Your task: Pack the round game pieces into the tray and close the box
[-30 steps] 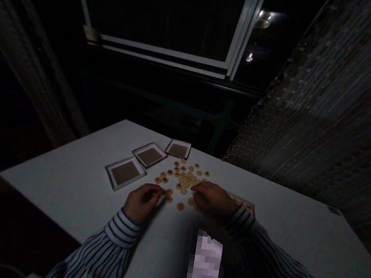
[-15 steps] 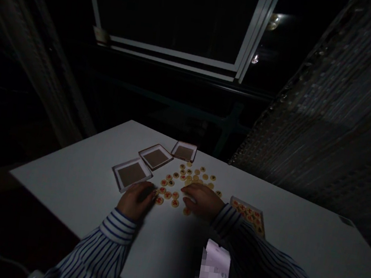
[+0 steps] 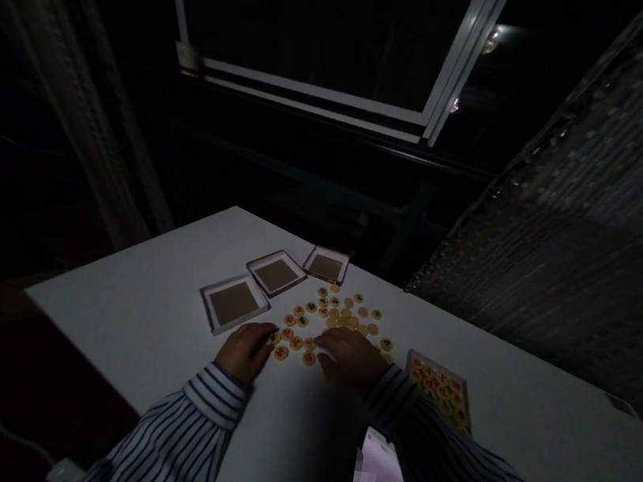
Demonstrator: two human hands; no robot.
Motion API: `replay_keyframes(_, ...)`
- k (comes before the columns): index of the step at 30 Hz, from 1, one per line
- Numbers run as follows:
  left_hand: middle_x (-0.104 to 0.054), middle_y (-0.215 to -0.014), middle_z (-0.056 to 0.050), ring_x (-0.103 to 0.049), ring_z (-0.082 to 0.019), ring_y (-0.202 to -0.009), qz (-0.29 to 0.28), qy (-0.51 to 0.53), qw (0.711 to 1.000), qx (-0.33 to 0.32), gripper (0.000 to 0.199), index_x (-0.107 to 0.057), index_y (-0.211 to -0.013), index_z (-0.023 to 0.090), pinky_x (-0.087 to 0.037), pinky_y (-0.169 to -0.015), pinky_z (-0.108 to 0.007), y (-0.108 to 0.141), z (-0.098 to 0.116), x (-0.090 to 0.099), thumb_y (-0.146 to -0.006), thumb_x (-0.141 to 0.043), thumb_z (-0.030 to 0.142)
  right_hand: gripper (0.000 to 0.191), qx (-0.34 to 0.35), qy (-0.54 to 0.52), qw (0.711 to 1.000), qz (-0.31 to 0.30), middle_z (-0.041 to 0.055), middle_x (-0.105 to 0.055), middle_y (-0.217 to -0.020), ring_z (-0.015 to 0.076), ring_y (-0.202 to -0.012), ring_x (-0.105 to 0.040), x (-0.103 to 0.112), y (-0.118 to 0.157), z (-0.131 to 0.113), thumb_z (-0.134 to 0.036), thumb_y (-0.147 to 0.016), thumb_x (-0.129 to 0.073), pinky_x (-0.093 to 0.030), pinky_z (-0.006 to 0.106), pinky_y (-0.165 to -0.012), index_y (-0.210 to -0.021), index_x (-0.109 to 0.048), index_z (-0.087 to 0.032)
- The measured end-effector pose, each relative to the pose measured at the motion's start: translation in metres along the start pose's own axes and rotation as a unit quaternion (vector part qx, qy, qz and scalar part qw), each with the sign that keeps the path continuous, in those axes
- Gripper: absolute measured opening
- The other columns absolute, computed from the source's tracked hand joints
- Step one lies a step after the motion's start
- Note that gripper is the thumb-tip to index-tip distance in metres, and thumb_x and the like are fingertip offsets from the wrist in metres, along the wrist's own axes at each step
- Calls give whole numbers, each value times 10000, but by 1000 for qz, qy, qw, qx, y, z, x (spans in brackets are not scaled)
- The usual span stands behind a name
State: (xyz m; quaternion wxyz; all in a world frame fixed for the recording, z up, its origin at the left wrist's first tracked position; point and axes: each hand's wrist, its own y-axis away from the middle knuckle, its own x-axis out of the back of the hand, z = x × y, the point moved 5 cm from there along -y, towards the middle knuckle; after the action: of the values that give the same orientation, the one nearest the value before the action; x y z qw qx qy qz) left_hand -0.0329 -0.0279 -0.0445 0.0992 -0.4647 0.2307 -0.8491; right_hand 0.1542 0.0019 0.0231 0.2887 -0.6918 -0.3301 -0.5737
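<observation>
Round xiangqi pieces, some with red and some with black characters, lie scattered on the white table. My left hand is at the left edge of the group, finger and thumb closed about a black-marked xiangqi piece. On the other side, my right hand lies low over the pieces, palm down. Its index fingertip is beside a red-marked piece, and its thumb stands apart from the fingers. The palm hides some pieces. Several blank-looking pieces lie beyond it.
Three shallow box parts, a near tray, a middle one and a far one, stand behind the pieces. A box full of pieces sits right of my forearm. A lit phone lies nearest me. Curtains hang both sides.
My right hand has shifted slightly toward the near pieces, and a piece under its thumb no longer shows. The left hand stays by the same piece. The view has turned a little left.
</observation>
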Motion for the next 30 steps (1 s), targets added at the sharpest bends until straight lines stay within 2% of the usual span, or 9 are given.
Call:
replay_keyframes(7,-656,-940,-97,-591,-223,-896,-36,-9,999,23,306,-597,-1005,146,-473,-805,-383,-5,-1,-2,-761,-492,297,343,13,-6,1000,15,86,-590,-1080,213,-1021,-506,-2,2,0,-240,-782,-445,-373,359,-866,-1098,-554,-164)
replay_keyframes(13,-657,-935,-85,-588,-216,-890,-39,-13,999,28,292,-607,-997,164,-469,-810,-374,-6,-2,-3,-771,-477,296,348,10,10,1000,14,92,-581,-1104,231,-1018,-508,-2,6,2,-251,-788,-439,-379,390,-850,-1108,-547,-168)
replay_keyframes(22,-663,-929,-98,-601,-222,-880,-36,-15,999,28,306,-600,-999,141,-476,-794,-373,-6,4,1,-775,-469,303,350,5,-6,1000,17,93,-576,-1119,214,-1052,-488,5,11,8,-254,-796,-440,-353,364,-894,-1117,-542,-158)
replay_keyframes(26,-662,-929,-104,-603,-228,-879,-17,-16,1000,20,322,-598,-998,135,-484,-781,-381,-7,13,10,-779,-467,330,341,7,-12,999,35,91,-586,-1095,201,-1040,-494,14,17,9,-263,-805,-439,-348,347,-901,-1110,-546,-156)
replay_keyframes(30,-664,-933,-98,-603,-219,-879,0,-9,1000,-8,306,-597,-993,136,-481,-788,-376,-12,30,19,-777,-481,319,323,-2,-16,998,64,78,-592,-1087,196,-1021,-505,28,27,7,-249,-797,-444,-355,348,-888,-1089,-557,-172)
